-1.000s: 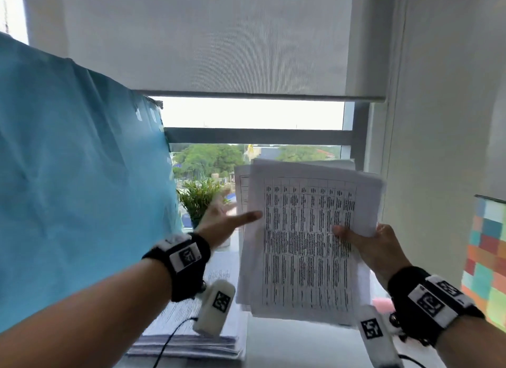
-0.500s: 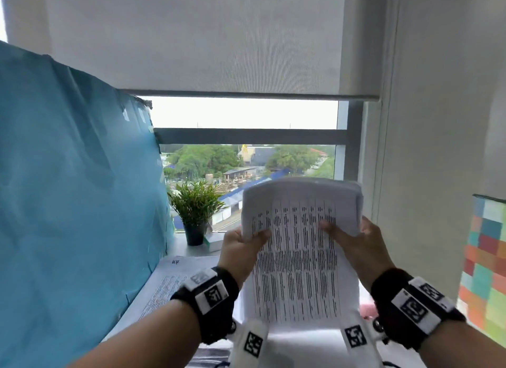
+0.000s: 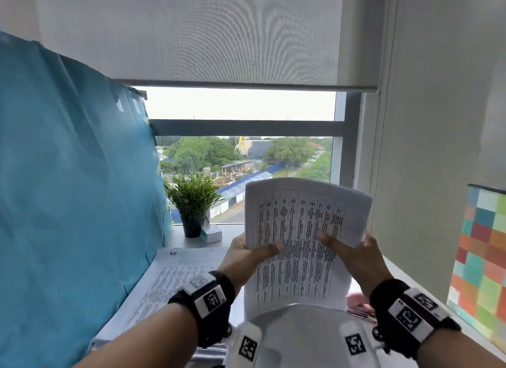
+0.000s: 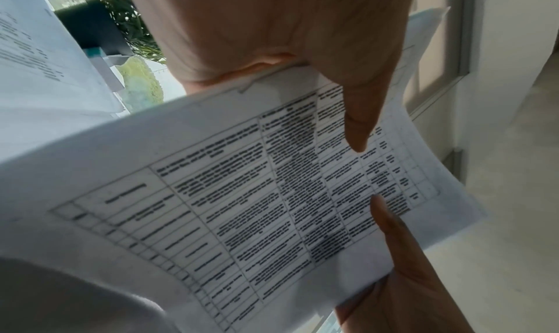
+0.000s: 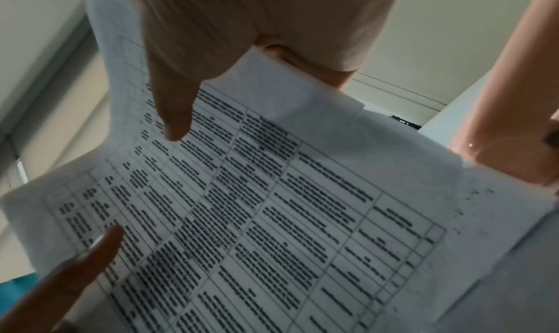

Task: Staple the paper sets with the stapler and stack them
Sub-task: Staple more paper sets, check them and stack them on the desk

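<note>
I hold a set of printed sheets with a table point(image 3: 298, 247) upright in front of me, its top curling back. My left hand point(image 3: 246, 255) grips its left edge with the thumb laid across the front. My right hand point(image 3: 353, 255) grips the right edge the same way. The left wrist view shows the paper set point(image 4: 242, 206) pinched under my left hand's thumb point(image 4: 357, 113), with the right thumb below. In the right wrist view the paper set point(image 5: 272, 206) is clamped under my right hand's thumb point(image 5: 175, 113). A stack of printed papers point(image 3: 169, 280) lies on the desk at left. No stapler is in view.
A blue sheet point(image 3: 71, 189) covers the left side. A potted plant point(image 3: 193, 203) and a small box point(image 3: 212, 233) stand on the windowsill. A checkered colourful box point(image 3: 482, 258) is at right. Something pink point(image 3: 358, 303) lies on the desk behind the paper.
My left hand went from open beside the sheets to gripping their left edge. The loose sheets were squared into one set and lowered closer to me.
</note>
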